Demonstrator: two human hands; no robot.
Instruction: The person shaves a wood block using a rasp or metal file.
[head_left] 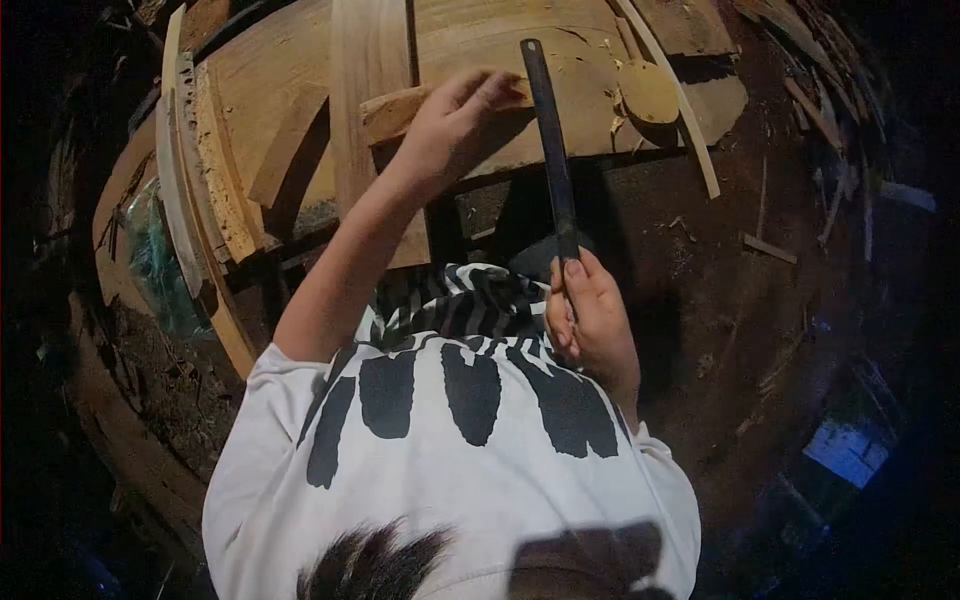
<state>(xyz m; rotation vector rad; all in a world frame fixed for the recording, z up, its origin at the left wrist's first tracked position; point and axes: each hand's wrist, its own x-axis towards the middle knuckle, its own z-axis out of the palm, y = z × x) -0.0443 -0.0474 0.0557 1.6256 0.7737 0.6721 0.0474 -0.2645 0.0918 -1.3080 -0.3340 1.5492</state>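
While pinning wood block (395, 110) to tabletop (270, 80) with left hand (455, 120), fingers together, gripping dark blade (552, 150) in clenched right hand (590, 320). Shaping step, likely; next: keep fingers clear.

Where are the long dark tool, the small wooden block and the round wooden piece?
long dark tool (551, 150), head view, middle of its shaft
small wooden block (392, 112), head view, its bare left end
round wooden piece (648, 92), head view, its centre
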